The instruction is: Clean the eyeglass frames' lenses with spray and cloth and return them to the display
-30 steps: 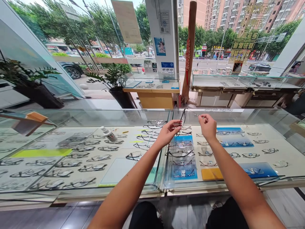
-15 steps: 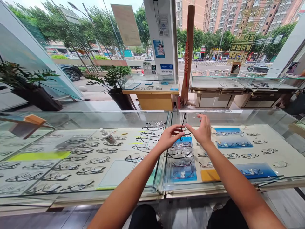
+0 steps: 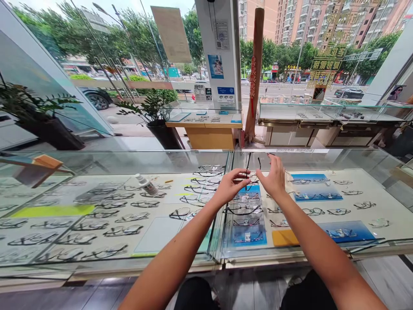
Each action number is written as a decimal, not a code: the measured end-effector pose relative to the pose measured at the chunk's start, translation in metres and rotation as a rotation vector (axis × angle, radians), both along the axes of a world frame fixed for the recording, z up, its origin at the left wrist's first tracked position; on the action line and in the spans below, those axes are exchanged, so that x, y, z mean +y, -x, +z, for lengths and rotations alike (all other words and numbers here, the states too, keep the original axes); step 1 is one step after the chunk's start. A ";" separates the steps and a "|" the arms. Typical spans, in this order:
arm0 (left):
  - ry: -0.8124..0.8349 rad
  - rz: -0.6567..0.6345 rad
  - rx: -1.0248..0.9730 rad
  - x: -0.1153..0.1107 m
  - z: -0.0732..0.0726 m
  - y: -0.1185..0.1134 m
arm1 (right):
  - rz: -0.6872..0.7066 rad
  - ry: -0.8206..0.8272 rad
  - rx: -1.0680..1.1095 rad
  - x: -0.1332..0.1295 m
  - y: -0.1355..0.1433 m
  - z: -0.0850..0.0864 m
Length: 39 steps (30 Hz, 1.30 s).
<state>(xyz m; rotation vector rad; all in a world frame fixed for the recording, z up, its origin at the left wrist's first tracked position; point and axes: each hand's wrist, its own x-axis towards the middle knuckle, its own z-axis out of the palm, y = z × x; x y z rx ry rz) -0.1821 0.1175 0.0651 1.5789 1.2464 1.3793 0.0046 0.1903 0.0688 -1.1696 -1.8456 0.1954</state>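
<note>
In the head view, the left hand [image 3: 232,184] pinches dark eyeglasses [image 3: 248,161] upright above the glass display case [image 3: 251,260]. The right hand [image 3: 274,177] is spread just beside them; whether its thumb touches them, I cannot tell.

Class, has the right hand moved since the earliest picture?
Yes: the right hand shifted left, nearer the left hand, judged against the wooden post.
</note>
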 end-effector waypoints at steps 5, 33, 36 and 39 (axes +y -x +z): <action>-0.018 0.067 -0.050 0.002 0.001 0.001 | 0.044 0.000 -0.016 0.001 -0.001 0.002; -0.159 0.025 -0.032 -0.002 -0.001 -0.005 | 0.586 0.192 0.423 -0.018 0.018 0.000; -0.266 0.163 0.091 -0.002 0.004 0.000 | 0.572 0.220 0.466 -0.015 0.014 0.004; -0.349 0.422 0.139 -0.003 0.016 0.010 | 0.531 0.187 0.443 -0.011 0.009 0.006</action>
